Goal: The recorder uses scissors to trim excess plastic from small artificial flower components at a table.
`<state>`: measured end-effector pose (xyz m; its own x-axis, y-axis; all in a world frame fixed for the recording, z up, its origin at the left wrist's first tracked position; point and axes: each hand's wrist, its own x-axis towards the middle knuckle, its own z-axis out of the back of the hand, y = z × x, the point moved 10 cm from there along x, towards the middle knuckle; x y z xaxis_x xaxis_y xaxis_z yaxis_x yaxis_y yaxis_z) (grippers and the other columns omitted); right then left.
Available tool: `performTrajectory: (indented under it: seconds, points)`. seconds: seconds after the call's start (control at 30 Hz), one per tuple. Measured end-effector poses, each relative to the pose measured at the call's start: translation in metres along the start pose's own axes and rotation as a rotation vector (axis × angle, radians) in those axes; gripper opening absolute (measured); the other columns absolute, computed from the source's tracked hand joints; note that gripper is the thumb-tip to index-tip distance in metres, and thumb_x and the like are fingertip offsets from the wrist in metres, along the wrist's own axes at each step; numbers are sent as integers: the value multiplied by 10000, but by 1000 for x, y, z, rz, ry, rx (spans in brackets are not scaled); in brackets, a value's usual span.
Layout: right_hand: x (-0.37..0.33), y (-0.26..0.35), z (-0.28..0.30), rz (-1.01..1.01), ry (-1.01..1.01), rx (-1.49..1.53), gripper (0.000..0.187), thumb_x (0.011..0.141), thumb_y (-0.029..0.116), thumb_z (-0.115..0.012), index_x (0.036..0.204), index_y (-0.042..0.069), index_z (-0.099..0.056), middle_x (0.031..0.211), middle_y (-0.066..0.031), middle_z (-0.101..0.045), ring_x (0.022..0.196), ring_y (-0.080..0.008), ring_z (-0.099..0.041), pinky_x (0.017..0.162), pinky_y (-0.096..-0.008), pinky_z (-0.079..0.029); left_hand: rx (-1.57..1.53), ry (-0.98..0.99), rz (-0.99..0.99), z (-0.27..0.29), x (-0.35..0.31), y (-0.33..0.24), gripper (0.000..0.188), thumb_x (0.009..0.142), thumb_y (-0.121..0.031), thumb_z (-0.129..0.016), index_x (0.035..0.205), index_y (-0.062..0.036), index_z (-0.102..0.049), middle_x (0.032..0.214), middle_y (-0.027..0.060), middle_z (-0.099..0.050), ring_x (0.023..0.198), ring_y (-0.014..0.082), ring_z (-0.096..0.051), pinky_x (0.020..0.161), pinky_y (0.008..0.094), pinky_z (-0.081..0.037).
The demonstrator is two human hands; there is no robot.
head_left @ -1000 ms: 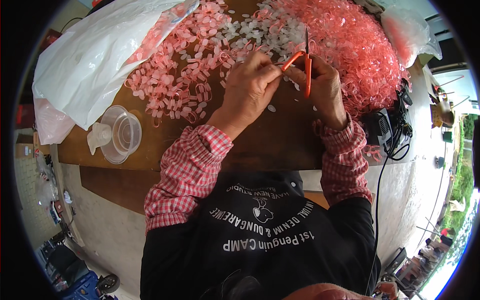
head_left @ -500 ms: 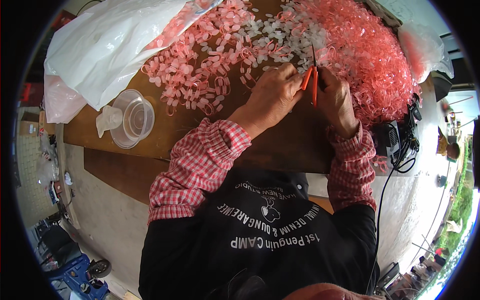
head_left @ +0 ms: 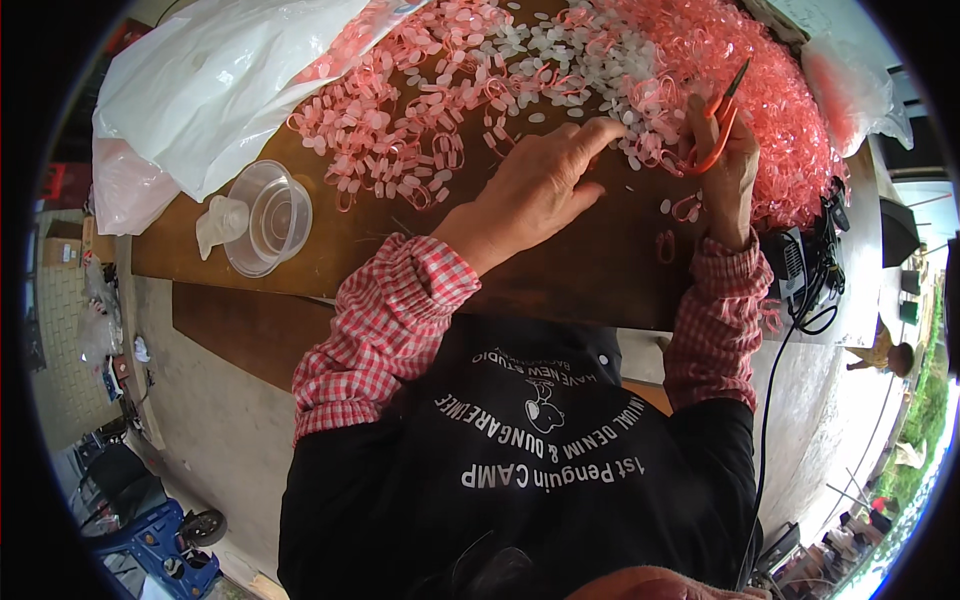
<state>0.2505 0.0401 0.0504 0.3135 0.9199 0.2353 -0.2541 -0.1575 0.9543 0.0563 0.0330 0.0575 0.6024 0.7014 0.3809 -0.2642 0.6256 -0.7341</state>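
Note:
My right hand [head_left: 732, 165] is closed around orange-handled scissors [head_left: 713, 140], whose dark blade points up and away over the edge of a pink pile. To its left, my left hand [head_left: 535, 190] has its thumb and fingers apart, with nothing visible between them. Its fingertips are beside small white, flat oval pieces [head_left: 620, 70]. A large heap of clear pink plastic loops [head_left: 760, 110] rises at the right. Further left lie pink pieces with paired oval tabs [head_left: 370, 150], spread over the brown table [head_left: 560, 270]. A few loose loops lie near my right wrist.
A round clear plastic tub [head_left: 268, 220] stands at the left, with a crumpled translucent piece [head_left: 222, 225] at its side. White plastic bags [head_left: 220, 90] cover the far left. Black cables and an adapter [head_left: 800, 275] hang at the table's right edge. A bag of pink material [head_left: 845, 90] sits far right.
My right hand has moved right with the scissors, which have tilted and come away from the left hand. My left hand has shifted slightly, and its fingers have spread.

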Motion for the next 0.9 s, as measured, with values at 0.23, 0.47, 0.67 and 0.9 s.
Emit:
performTrajectory:
  seconds: [0.23,0.47,0.67,0.9]
  points:
    - [1,2,0,198,-9,-691,231,872,258,-707,981,60,-659,677,-68,-625,605,-114,-587,563,-283,-470,451,-33,-133,58,-7,0,216,804,-184,-752,949,-37,-689,862,89,-605,728,204,-612,711,361,-494]
    - [-9,17,-22,213,106,-719,242,866,254,-702,884,28,-616,629,-117,-564,545,-149,-516,537,-323,-450,802,-93,75,58,-20,33,304,787,-303,-763,832,-30,-638,949,86,-575,787,261,-628,839,476,-444]
    - [-15,18,-35,247,162,-659,236,862,227,-702,858,13,-603,615,-137,-539,531,-167,-487,519,-320,-432,767,-72,27,47,-19,27,336,768,-179,-730,1021,-39,-558,937,92,-560,796,262,-627,834,460,-434]
    - [-19,19,-48,305,236,-593,219,835,169,-714,854,-7,-585,675,-150,-579,553,-235,-546,528,-338,-440,417,-168,28,47,-12,40,393,713,2,-701,1062,-28,-523,890,83,-561,731,203,-607,665,366,-497]
